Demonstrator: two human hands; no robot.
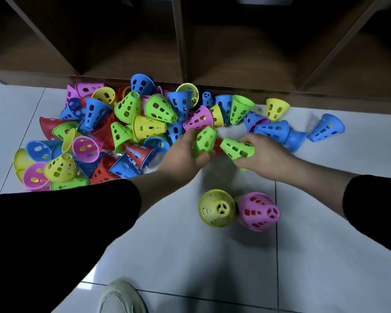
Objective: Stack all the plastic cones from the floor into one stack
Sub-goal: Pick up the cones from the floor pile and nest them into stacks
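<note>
Shelving: dark brown wooden shelf unit (181,41) is seen across the top, with open compartments; its base edge meets the floor.
Floor: pale glossy tiles (314,256) with thin dark grout lines are seen; shadows fall across the lower middle.
Sleeves: black sleeves (54,222) are worn on both arms, pushed up from the wrists.
Cone pile: heap of plastic cones (113,132) is spread on the floor against the shelf base, left of centre and trailing to the right. Colours noted: blue, green, yellow, pink, red. Each cone is a tapered cup with rows of rectangular slots in its wall and a small spoked narrow end. Cones are lying on their sides, tilted, some nested in one another.
Upright cones: yellow-green cone (217,208) and pink cone (257,211) are stood wide end down, just beside each other, near the person and apart from the pile. Red is seen through the pink one's slots.
Left hand: left hand (185,154) is closed round a green cone (205,140), fingers curled about its wall; motion blur is noted.
Right hand: right hand (266,154) is gripping a second green cone (237,148), thumb and fingers pinched on its wide end, narrow end pointed towards the left hand's cone. The two cones are near; contact cannot be told.
Shoe: pale shoe tip (120,299) is seen at the bottom edge.
</note>
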